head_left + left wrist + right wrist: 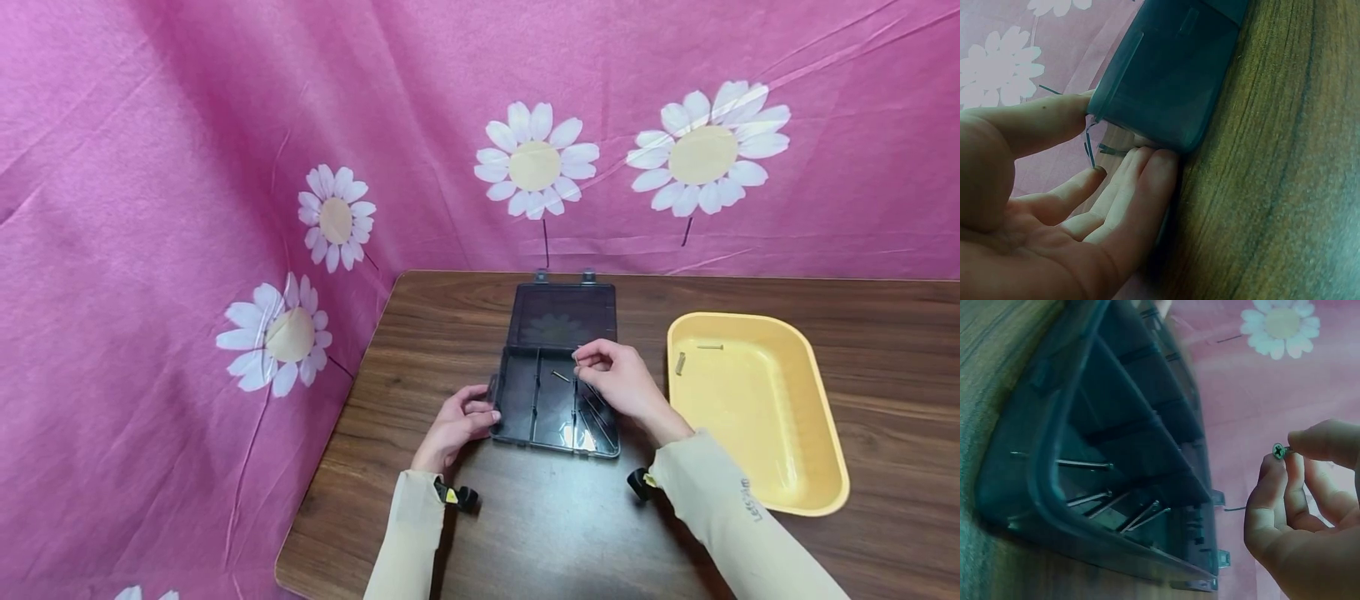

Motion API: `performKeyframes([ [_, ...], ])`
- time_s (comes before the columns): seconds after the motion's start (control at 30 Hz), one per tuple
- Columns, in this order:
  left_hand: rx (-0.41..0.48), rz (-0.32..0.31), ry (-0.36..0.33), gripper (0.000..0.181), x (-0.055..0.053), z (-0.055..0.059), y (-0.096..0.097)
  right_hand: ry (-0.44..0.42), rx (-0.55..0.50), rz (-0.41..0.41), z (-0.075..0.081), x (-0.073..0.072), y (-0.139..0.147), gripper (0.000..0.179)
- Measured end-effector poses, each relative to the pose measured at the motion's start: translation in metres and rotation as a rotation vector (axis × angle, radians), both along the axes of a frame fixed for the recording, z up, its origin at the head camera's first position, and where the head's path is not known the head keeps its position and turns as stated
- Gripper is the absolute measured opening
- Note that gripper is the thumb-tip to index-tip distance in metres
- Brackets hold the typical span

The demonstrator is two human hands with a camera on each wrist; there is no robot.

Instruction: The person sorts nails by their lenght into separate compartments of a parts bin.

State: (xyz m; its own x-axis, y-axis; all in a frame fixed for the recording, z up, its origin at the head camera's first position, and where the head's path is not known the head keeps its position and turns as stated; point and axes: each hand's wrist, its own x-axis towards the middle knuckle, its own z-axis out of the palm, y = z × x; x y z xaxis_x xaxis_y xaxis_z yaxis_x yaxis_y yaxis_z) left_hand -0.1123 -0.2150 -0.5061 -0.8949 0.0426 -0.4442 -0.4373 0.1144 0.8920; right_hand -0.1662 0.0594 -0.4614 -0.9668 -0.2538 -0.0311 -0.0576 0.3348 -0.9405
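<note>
A dark translucent compartment box (516, 400) lies on the table with its lid (562, 315) folded back. My left hand (457, 423) holds the box's left side, the thumb up at the rim and the other fingers lower on the wall. Over the right column of the box, my right hand (624, 382) pinches a screw (1279, 451) between thumb and fingertips, its cross-slot head showing in the right wrist view. Several long screws (1088, 464) lie in the right column. One short screw (560, 376) sits in the middle column.
To the right of the box stands a yellow tray (834, 454), with a thin screw (710, 347) and a short threaded piece (680, 364) near its back left. The wooden table (547, 533) ends at the left and back against a pink flowered cloth (420, 150).
</note>
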Motion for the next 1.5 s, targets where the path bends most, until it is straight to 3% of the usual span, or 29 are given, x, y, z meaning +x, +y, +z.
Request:
performKeyframes([
  [0.4, -0.004, 0.003, -0.004, 0.059, -0.001, -0.001, 0.0, 0.06, 0.193, 0.059, -0.011, 0.0, -0.012, 0.019],
  [1.03, 0.003, 0.002, -0.005, 0.059, 0.0, -0.001, -0.001, 0.208, 0.251, 0.094, -0.023, 0.003, -0.024, 0.017],
  [1.5, 0.006, 0.003, -0.002, 0.059, 0.001, 0.002, 0.0, 0.251, 0.286, 0.096, -0.025, 0.004, -0.032, 0.016],
])
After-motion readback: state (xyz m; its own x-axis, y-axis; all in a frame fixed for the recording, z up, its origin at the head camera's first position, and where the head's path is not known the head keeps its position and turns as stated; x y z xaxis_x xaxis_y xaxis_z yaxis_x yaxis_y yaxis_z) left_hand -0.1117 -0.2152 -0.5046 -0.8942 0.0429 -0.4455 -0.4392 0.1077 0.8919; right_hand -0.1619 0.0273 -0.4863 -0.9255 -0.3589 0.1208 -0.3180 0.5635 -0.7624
